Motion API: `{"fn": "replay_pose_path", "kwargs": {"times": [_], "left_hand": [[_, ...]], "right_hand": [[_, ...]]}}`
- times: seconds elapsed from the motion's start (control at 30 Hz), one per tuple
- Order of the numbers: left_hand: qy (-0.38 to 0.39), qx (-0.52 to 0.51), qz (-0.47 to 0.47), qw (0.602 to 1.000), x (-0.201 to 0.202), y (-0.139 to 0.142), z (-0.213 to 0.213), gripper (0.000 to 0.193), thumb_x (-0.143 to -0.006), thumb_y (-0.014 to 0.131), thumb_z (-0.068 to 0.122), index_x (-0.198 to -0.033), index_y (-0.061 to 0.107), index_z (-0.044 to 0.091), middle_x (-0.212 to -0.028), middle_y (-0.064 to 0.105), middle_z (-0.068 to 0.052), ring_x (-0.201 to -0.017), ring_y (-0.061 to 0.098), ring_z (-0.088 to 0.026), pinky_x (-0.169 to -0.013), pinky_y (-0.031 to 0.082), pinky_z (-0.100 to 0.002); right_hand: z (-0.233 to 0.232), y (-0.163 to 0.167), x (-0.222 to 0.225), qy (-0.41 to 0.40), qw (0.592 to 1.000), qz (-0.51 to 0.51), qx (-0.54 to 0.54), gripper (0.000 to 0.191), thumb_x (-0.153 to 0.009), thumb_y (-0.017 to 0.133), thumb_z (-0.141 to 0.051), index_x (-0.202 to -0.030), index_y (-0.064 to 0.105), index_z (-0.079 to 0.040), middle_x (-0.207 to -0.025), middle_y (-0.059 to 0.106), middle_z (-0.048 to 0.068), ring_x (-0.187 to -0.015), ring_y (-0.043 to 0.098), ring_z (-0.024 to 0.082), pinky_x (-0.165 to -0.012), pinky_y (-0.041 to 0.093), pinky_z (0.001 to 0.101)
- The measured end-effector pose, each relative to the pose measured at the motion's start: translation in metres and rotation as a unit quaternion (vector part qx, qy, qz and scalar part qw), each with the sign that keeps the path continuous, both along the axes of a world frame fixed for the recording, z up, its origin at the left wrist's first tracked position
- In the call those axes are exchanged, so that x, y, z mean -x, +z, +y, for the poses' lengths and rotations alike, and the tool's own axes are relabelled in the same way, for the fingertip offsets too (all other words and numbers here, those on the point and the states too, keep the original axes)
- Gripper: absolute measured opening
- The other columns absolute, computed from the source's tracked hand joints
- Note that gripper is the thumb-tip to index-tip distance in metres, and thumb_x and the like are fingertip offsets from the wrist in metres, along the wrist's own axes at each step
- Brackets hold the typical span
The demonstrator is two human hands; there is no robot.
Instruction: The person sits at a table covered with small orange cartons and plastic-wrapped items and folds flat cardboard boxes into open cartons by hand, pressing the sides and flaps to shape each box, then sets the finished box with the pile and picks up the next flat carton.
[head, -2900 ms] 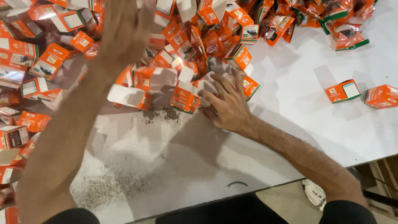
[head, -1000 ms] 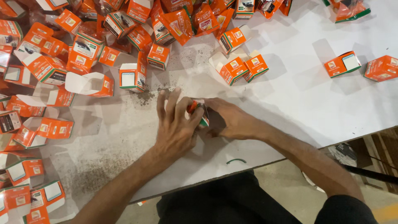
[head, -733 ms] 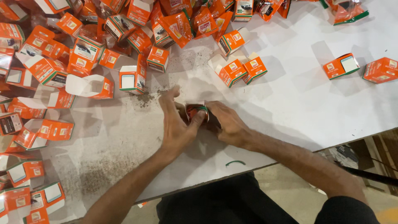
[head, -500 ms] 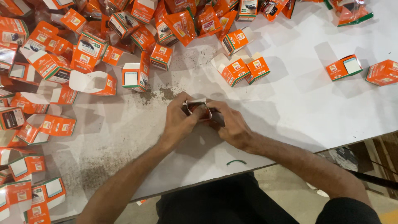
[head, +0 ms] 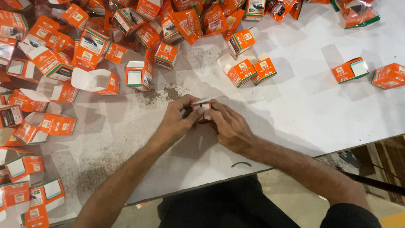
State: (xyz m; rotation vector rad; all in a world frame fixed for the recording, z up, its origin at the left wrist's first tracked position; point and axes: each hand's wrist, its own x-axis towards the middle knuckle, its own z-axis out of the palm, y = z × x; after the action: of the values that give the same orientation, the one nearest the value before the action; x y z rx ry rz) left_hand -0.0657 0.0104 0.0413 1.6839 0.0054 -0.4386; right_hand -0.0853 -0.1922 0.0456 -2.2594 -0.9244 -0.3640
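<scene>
Moved: since half a second ago I see both hands a touch nearer the table's near edge, same clasp.
Left hand (head: 175, 122): fingers clenched on the small orange-and-white cardboard carton (head: 201, 109), thumb on its top.
Right hand (head: 230, 126): grasping the carton's other side.
Carton: held between both hands, low over the white tabletop (head: 303, 105).
Risk: I judge the thin flap could crease if pinched hard.
Risk: dark spilled granules (head: 162, 93) nearby could get inside.

Bare white table (head: 337, 114) lies open from one to four o'clock; a heap of orange cartons (head: 84, 46) blocks nine to twelve.
</scene>
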Motion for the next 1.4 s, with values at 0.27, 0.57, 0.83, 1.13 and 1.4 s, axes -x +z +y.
{"fn": "replay_pose_path", "kwargs": {"times": [0.27, 0.57, 0.83, 1.13, 1.4], "left_hand": [[-0.109, -0.108, -0.504, 0.850, 0.014, 0.001, 0.015, 0.054, -0.079, 0.082, 0.004, -0.128, 0.060, -0.001, -0.138, 0.062, -0.022, -0.130, 0.060, -0.042, -0.109, 0.052, -0.047], [-0.117, -0.131, -0.505, 0.845, 0.013, -0.016, 0.019, 0.034, -0.076, 0.077, 0.001, -0.107, 0.063, 0.002, -0.146, 0.059, -0.021, -0.139, 0.055, -0.045, -0.113, 0.052, -0.048], [-0.106, -0.253, -0.580, 0.767, 0.022, 0.009, 0.025, 0.024, -0.082, 0.077, 0.007, -0.100, 0.063, 0.000, -0.145, 0.054, -0.025, -0.132, 0.055, -0.041, -0.111, 0.049, -0.049], [0.044, -0.331, -0.596, 0.730, 0.001, 0.048, 0.041, 0.013, -0.086, 0.065, -0.006, -0.098, 0.062, 0.000, -0.127, 0.059, -0.017, -0.123, 0.059, -0.038, -0.110, 0.049, -0.050], [0.008, -0.412, -0.535, 0.737, -0.204, 0.001, -0.012, 0.086, -0.066, 0.085, 0.030, -0.135, 0.047, -0.006, -0.110, 0.060, -0.023, -0.097, 0.064, -0.040, -0.072, 0.054, -0.046]], "right_hand": [[-0.005, -0.017, -0.001, -0.008, 0.999, 0.029, -0.027, 0.046, -0.076, 0.070, 0.010, -0.117, 0.050, 0.005, -0.128, 0.064, 0.029, -0.113, 0.067, 0.045, -0.092, 0.057, 0.0474], [-0.013, -0.027, -0.003, -0.004, 0.998, 0.065, -0.023, 0.053, -0.074, 0.075, 0.008, -0.119, 0.048, 0.000, -0.122, 0.066, 0.025, -0.106, 0.068, 0.043, -0.085, 0.057, 0.0480], [-0.015, 0.000, -0.011, 0.010, 0.999, -0.040, 0.028, 0.064, -0.081, 0.079, -0.017, -0.135, 0.050, 0.002, -0.127, 0.065, 0.023, -0.116, 0.066, 0.040, -0.100, 0.054, 0.0486], [-0.033, 0.023, -0.069, -0.239, 0.923, -0.161, 0.256, 0.063, -0.096, 0.078, -0.039, -0.129, 0.053, 0.009, -0.135, 0.058, 0.027, -0.138, 0.048, 0.042, -0.115, 0.016, 0.0735], [-0.057, 0.008, -0.060, -0.189, 0.978, 0.084, -0.037, 0.058, -0.093, 0.077, -0.026, -0.125, 0.038, 0.004, -0.140, 0.056, 0.021, -0.128, 0.058, 0.035, -0.103, 0.048, 0.0437]]}}
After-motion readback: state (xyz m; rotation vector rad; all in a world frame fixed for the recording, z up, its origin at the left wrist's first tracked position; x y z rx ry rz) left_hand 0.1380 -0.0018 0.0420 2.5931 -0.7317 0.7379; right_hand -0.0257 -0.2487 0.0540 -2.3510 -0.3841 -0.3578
